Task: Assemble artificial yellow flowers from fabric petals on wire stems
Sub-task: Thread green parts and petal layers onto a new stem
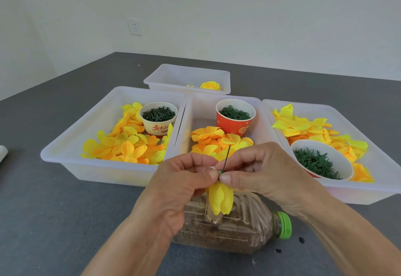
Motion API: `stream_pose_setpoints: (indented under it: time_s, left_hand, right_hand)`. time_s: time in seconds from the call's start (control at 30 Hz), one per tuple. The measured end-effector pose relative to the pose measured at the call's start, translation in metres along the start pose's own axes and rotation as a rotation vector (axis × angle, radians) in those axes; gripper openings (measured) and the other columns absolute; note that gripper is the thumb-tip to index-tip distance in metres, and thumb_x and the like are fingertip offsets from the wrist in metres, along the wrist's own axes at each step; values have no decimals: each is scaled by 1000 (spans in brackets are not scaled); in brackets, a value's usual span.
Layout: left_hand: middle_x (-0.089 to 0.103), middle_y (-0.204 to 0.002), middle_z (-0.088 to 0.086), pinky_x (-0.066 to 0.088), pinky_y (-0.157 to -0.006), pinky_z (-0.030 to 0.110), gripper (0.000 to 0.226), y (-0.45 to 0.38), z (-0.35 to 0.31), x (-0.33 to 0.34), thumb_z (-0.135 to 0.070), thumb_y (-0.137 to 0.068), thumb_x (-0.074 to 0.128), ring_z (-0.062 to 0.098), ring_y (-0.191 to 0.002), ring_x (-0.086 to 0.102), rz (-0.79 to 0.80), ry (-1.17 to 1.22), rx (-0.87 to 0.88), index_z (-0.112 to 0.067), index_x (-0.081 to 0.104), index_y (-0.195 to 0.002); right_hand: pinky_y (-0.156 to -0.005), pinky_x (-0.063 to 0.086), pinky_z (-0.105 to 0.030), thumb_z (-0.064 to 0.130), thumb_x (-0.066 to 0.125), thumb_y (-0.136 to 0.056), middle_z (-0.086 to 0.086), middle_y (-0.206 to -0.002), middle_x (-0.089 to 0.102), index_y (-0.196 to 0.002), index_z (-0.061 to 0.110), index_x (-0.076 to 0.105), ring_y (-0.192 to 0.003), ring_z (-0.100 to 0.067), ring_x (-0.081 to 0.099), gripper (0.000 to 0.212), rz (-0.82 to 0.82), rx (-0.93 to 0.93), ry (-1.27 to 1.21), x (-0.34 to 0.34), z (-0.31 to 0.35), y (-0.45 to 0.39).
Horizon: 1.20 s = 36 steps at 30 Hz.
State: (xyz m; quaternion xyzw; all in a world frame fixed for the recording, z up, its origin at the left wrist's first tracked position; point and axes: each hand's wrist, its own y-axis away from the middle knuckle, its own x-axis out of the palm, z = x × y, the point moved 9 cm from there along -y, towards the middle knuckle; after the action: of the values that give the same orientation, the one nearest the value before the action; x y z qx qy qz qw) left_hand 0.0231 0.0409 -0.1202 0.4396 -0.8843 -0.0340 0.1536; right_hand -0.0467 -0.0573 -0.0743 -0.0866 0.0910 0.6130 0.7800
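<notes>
Both hands pinch a thin dark wire stem (227, 156) at a small green collar (221, 171); the left hand (186, 180) and right hand (258, 171) meet thumb to thumb, soft folded yellow fabric petals (220, 199) hanging just below the grip.

A plain white wall (238, 10) fills the upper half, meeting a second white wall (32, 37) at a soft corner on the left. A white socket (134, 27) sits on the wall left of centre. Below runs a dark grey surface (54, 221), matte, reaching back to the foot of the walls; a few small dark specks (301, 240) mark it at lower right. A white object (3, 153), cut off by the left edge, lies on it. The light is even and soft, with faint shadows
</notes>
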Motion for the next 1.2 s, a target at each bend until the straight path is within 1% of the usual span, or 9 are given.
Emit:
stream_pose_setpoints:
  time_s: [0.13,0.23,0.43,0.6,0.7,0.83,0.93,1.07,1.2]
  left_hand:
    - [62,-61,3,43,-76,39,26,2,-3,1,9,-70,68,24,-71,55,14,-21,6,-16,73,-61]
    - [61,-61,4,42,-78,43,26,3,-4,2,10,-71,66,26,-73,54,21,-22,7,-14,72,-64]
    - [60,-57,2,44,-64,31,28,1,-2,3,12,-74,62,19,-62,56,12,-3,-9,-13,69,-63]
    - [56,-55,3,44,-47,19,37,0,-7,4,15,-71,62,12,-50,51,-11,-58,64,-16,68,-53]
    - [51,-56,4,40,-47,19,40,-1,-10,5,16,-69,61,12,-50,44,-29,-100,92,-19,66,-49]
    - [52,-56,3,39,-50,20,38,-2,-12,6,14,-69,63,10,-49,44,-24,-122,105,-19,65,-49]
    - [53,-56,2,40,-47,15,36,0,-15,6,11,-69,65,6,-47,45,-10,-152,153,-20,66,-50]
    - [58,-51,1,40,-44,11,35,7,-24,9,14,-72,64,2,-44,49,8,-154,247,-16,68,-54]
    - [60,-53,3,41,-45,12,24,10,-24,6,13,-72,67,5,-46,51,-27,-140,261,-10,68,-64]
  right_hand:
    - [-53,49,-17,6,70,-74,-1,-62,66,-82,11,75,-55,-7,61,10,6,180,-129,-3,-21,-2]
    - [-46,44,-16,8,69,-63,-1,-57,62,-80,5,73,-49,-6,55,17,-12,263,-295,1,-31,-2]
    - [-38,40,-17,3,67,-53,-8,-56,57,-69,3,72,-44,-9,51,16,-23,384,-532,11,-45,-2]
    - [-36,36,-16,-4,67,-61,-9,-55,54,-77,-2,69,-43,-9,47,16,-48,355,-428,8,-41,-2]
    - [-37,36,-17,-12,60,-75,-7,-49,53,-69,2,67,-41,-9,47,16,-70,360,-386,5,-40,-3]
    - [-37,38,-18,-11,60,-78,-4,-46,53,-67,3,66,-39,-8,48,18,-87,370,-346,3,-39,-4]
    - [-38,39,-18,-9,62,-77,-3,-47,55,-66,6,68,-40,-8,49,19,-111,353,-306,2,-37,-3]
    - [-42,42,-17,-10,63,-78,-2,-51,59,-56,13,71,-45,-7,52,32,-174,233,-219,-3,-29,0]
    - [-49,45,-16,-7,66,-76,0,-57,65,-61,15,74,-52,-4,56,28,-197,104,-167,-6,-20,3]
